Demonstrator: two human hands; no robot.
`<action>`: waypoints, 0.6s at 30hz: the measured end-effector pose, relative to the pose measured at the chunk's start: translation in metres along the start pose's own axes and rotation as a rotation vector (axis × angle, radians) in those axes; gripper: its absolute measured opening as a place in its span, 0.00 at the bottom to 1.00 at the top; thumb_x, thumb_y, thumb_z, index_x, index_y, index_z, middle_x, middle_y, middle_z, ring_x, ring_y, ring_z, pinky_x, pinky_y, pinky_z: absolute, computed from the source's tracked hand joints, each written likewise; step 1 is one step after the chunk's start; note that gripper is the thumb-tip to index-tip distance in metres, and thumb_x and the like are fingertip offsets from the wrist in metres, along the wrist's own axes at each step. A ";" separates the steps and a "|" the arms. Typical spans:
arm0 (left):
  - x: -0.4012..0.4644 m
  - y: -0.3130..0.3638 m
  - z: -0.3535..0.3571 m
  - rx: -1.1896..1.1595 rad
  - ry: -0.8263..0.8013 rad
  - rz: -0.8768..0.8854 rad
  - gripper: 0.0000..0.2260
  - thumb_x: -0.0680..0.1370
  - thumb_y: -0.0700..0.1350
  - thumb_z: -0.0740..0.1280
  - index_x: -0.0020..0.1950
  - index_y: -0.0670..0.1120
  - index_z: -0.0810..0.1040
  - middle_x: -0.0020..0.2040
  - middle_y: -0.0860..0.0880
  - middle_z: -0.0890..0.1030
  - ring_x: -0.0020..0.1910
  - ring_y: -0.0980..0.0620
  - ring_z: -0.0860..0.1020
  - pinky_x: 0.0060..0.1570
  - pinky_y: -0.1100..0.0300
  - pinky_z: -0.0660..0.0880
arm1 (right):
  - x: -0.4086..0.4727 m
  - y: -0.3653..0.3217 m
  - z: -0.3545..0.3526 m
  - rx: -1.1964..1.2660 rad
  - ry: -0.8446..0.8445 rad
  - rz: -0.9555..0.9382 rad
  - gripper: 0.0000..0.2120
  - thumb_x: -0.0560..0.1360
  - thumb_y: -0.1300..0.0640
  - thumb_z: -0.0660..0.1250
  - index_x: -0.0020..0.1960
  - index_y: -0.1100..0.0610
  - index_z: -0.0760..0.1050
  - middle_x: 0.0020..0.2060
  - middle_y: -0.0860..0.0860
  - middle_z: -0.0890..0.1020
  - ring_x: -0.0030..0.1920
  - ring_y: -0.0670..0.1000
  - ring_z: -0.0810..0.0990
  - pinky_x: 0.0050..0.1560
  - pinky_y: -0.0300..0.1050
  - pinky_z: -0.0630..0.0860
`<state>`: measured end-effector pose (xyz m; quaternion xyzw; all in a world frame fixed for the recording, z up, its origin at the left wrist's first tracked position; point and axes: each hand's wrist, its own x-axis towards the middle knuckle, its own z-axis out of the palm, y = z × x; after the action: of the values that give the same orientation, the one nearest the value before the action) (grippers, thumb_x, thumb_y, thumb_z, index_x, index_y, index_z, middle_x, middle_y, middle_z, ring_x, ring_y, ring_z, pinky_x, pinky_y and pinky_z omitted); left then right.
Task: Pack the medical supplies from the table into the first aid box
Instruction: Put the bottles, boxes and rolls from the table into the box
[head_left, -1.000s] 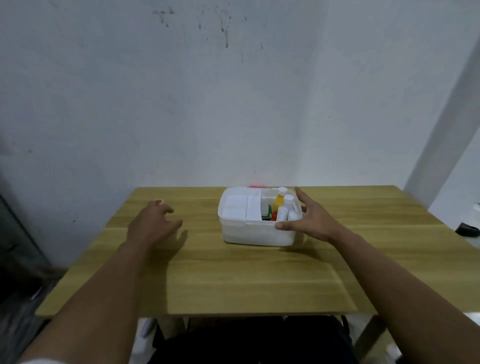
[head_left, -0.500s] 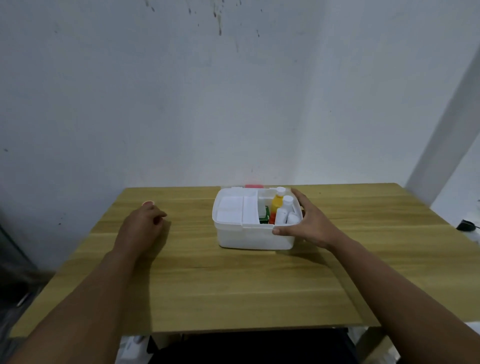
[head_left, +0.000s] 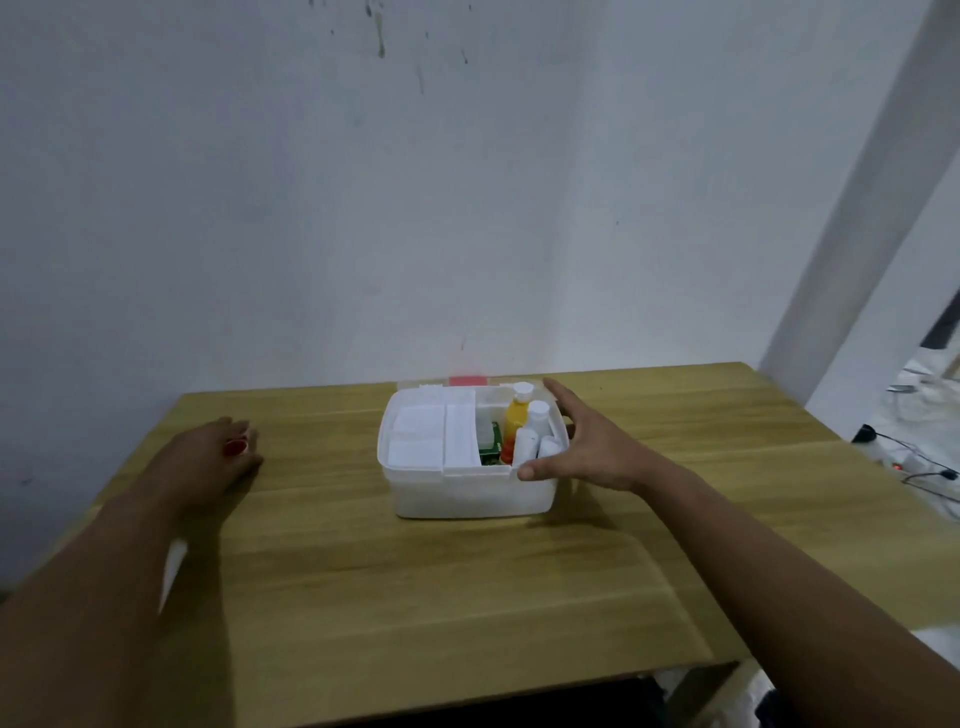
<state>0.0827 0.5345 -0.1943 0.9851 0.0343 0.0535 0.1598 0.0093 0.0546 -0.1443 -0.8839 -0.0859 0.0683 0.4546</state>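
Both forearms are bare; no sleeves, gloves, watch or bands visible. Left hand (head_left: 208, 457) at 9 o'clock, right hand (head_left: 597, 457) at 3 o'clock.

Bare room — stained wall (head_left: 363, 182), wooden table (head_left: 467, 597)

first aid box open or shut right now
Open: the first aid box has no lid over it, and the orange bottle and white packs show inside.
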 end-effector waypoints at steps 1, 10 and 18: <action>0.000 0.001 -0.001 -0.013 0.019 0.012 0.25 0.77 0.50 0.74 0.72 0.44 0.76 0.72 0.40 0.75 0.68 0.38 0.74 0.62 0.49 0.70 | 0.002 -0.004 -0.003 -0.029 -0.022 0.013 0.71 0.52 0.34 0.84 0.83 0.45 0.46 0.76 0.45 0.67 0.70 0.49 0.72 0.68 0.48 0.73; -0.023 0.017 -0.017 -0.033 -0.016 0.121 0.15 0.70 0.50 0.74 0.55 0.48 0.85 0.56 0.43 0.83 0.52 0.42 0.80 0.49 0.53 0.74 | 0.012 -0.010 -0.010 -0.118 -0.091 0.042 0.66 0.53 0.31 0.82 0.82 0.43 0.51 0.74 0.44 0.71 0.70 0.50 0.73 0.69 0.53 0.74; -0.019 0.007 -0.021 0.031 -0.081 0.084 0.20 0.77 0.46 0.69 0.69 0.44 0.80 0.63 0.40 0.82 0.59 0.40 0.80 0.55 0.54 0.74 | 0.013 -0.005 -0.008 -0.102 -0.074 0.037 0.66 0.52 0.30 0.82 0.81 0.42 0.52 0.73 0.45 0.71 0.70 0.51 0.73 0.69 0.57 0.74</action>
<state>0.0615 0.5332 -0.1738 0.9894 -0.0127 0.0196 0.1435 0.0235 0.0540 -0.1361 -0.9043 -0.0897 0.1046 0.4040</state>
